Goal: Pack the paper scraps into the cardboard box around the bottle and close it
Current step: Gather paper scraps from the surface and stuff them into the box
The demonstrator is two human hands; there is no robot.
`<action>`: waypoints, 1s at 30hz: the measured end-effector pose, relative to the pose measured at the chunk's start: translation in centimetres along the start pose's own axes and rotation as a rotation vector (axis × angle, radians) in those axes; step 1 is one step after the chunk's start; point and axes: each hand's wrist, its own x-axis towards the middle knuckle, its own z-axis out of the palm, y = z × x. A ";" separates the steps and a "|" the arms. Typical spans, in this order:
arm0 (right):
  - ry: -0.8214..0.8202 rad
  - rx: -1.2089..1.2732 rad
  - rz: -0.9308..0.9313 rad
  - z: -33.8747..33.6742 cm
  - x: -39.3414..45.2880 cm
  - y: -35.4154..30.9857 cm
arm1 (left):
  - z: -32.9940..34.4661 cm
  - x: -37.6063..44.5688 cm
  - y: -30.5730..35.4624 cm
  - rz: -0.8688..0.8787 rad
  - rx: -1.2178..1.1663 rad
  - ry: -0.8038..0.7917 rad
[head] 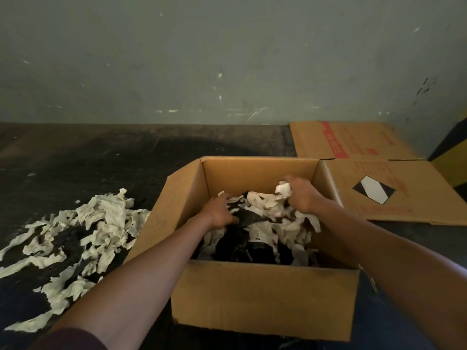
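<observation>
The open brown cardboard box [265, 294] holds white and black torn paper scraps [267, 210]; its dark bottle cannot be told apart. Left hand [222, 210] presses them flat, fingers spread; right hand [300, 195] clutches one white wad [283, 189]. One loose scrap pile [75, 246] lies left on the floor.

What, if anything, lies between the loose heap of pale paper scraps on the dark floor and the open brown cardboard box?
Nothing visible. The heap of pale paper scraps lies right beside the cardboard box's left wall, and its top is open.
</observation>
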 end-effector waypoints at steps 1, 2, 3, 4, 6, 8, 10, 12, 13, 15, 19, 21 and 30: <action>0.007 -0.045 0.005 0.8 -0.1 0.4 | 0.6 -0.2 -0.4 -0.005 0.015 -0.050; -0.013 -0.085 0.021 1.5 -0.2 0.8 | 1.2 -0.4 -0.9 -0.013 0.025 -0.101; -0.037 -0.111 0.044 2.3 -0.2 1.1 | 1.7 -0.6 -1.5 -0.020 0.033 -0.153; -0.068 -0.123 0.070 2.9 -0.3 1.3 | 2.1 -0.7 -1.9 -0.023 0.046 -0.204; -0.145 -0.071 0.085 3.8 -0.1 2.1 | 2.7 -0.8 -2.6 -0.023 0.083 -0.284; -0.213 0.102 0.053 4.4 0.1 2.9 | 3.1 -0.8 -2.9 -0.009 0.092 -0.301; -0.253 0.303 0.047 4.5 -0.1 3.1 | 3.4 -0.6 -2.9 0.016 0.046 -0.268; -0.254 0.341 0.046 4.4 0.1 3.1 | 3.4 -0.5 -2.7 0.037 0.005 -0.219; -0.248 0.298 0.051 4.5 0.3 3.2 | 3.4 -0.5 -2.6 0.048 0.004 -0.193; -0.231 0.167 0.081 4.9 0.2 3.6 | 3.4 -0.6 -2.7 0.057 0.029 -0.162; -0.494 -0.061 0.130 7.9 -2.2 4.7 | 5.4 -1.5 -3.8 -0.008 0.233 -0.364; -0.661 -0.152 0.079 9.9 -3.9 5.1 | 6.9 -2.2 -4.4 -0.063 0.348 -0.480; -0.409 0.058 0.070 3.8 -1.5 2.4 | 2.6 -1.7 -1.9 0.037 0.257 -0.289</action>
